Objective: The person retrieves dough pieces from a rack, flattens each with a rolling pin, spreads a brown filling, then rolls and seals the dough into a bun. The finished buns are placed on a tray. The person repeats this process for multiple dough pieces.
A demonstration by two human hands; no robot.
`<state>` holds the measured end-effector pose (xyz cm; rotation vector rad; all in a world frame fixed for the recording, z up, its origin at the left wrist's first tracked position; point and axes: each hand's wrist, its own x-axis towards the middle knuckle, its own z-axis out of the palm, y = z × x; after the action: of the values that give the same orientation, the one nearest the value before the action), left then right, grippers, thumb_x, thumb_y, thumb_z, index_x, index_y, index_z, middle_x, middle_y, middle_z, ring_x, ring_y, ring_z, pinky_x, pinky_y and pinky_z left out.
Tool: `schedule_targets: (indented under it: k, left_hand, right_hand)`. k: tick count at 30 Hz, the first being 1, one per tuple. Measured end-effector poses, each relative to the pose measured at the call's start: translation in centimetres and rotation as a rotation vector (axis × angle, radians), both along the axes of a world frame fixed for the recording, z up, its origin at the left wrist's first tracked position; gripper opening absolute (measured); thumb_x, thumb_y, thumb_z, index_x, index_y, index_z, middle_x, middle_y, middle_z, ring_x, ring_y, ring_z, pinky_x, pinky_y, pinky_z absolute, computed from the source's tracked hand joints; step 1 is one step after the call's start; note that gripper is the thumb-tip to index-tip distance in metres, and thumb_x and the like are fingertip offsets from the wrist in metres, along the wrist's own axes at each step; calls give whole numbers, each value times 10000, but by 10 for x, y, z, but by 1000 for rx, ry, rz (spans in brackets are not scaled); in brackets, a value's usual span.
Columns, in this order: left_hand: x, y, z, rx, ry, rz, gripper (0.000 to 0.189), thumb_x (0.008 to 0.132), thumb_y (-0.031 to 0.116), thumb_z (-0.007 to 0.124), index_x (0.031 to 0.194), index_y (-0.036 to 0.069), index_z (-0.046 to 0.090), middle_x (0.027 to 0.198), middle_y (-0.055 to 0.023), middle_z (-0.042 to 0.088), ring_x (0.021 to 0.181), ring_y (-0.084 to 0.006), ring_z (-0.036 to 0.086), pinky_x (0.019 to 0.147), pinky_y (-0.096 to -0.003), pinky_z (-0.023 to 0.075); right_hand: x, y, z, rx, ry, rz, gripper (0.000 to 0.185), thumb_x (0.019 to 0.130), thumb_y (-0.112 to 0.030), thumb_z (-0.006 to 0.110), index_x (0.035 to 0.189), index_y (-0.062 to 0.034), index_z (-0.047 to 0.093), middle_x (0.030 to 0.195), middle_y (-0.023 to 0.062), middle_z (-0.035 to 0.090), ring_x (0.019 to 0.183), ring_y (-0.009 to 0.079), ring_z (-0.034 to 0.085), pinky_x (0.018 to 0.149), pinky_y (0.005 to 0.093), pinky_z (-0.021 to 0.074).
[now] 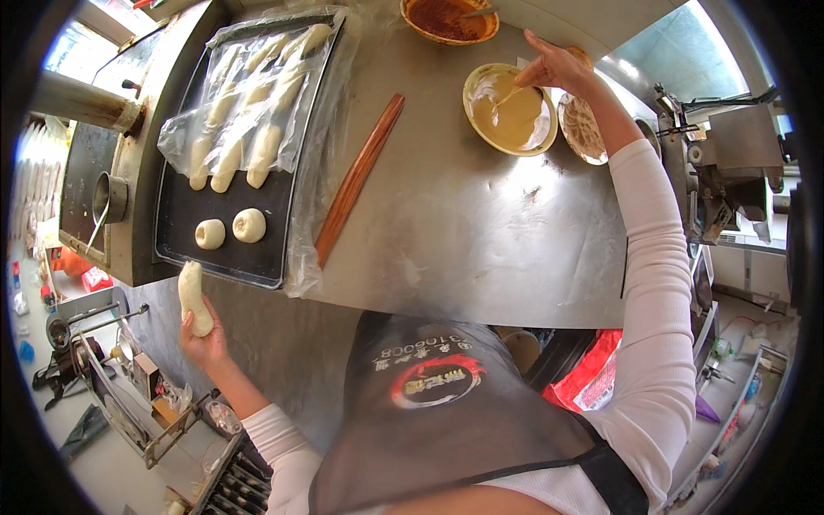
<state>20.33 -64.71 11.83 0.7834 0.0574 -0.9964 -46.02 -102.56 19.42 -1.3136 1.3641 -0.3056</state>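
My left hand point(205, 341) grips a soft, elongated piece of pale dough point(190, 293) by its lower end, just off the front left corner of a black baking tray point(257, 265). Over the rim of a bowl of yellowish batter or paste point(496, 132) is my right hand point(550, 67), one digit extended and other fingers lowered toward the contents. A thin pale line runs from those fingertips into the bowl; whether it is a utensil or a trickle is unclear. Two rolled dough pieces point(249, 225) sit on the tray. Behind them, several long dough pieces point(264, 154) lie partly under clear plastic film point(257, 96).
A wooden rolling pin point(360, 180) lies on the metal worktop point(450, 251) right of the tray. At the back stands a bowl of reddish-brown filling point(444, 19) with a spoon. A bowl of pale powdery or pasty material point(582, 132) is partly behind my right arm. Metal equipment point(138, 154) borders the tray.
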Motion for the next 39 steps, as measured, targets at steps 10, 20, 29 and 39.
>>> schedule_targets:
  k: [10, 20, 29, 39]
  left_hand:
    - [-22, 35, 4, 5, -7, 23, 346, 790, -72, 531, 1121, -140, 457, 1152, -224, 550, 1121, -334, 536, 1039, -467, 417]
    - [-29, 65, 3, 63, 5, 164, 351, 785, -73, 535, 1122, -136, 454, 1151, -229, 542, 1114, -342, 533, 1023, -465, 437]
    - [-36, 44, 8, 45, 47, 184, 367, 762, -99, 535, 1115, -139, 443, 1147, -243, 529, 1111, -369, 529, 1002, -480, 456]
    - [-36, 36, -1, 31, 91, 129, 387, 743, -90, 515, 1121, -132, 446, 1162, -238, 528, 1121, -374, 524, 1015, -481, 442]
  right_hand:
    - [6, -18, -130, -45, 357, 112, 812, 869, -685, 343, 1407, -76, 353, 1302, 173, 482, 1185, 274, 458, 993, 373, 351]
    - [7, 9, -147, 36, 470, 112, 818, 897, -652, 305, 1466, -76, 197, 1522, 146, 169, 1400, 269, 165, 1127, 398, 137]
    - [9, 18, -84, 222, 39, -124, 849, 861, -712, 325, 908, 78, 635, 921, 224, 640, 853, 271, 615, 890, 347, 446]
    - [3, 5, -14, -136, -60, -126, 868, 893, -691, 249, 973, 64, 668, 903, 186, 667, 957, 236, 603, 952, 307, 397]
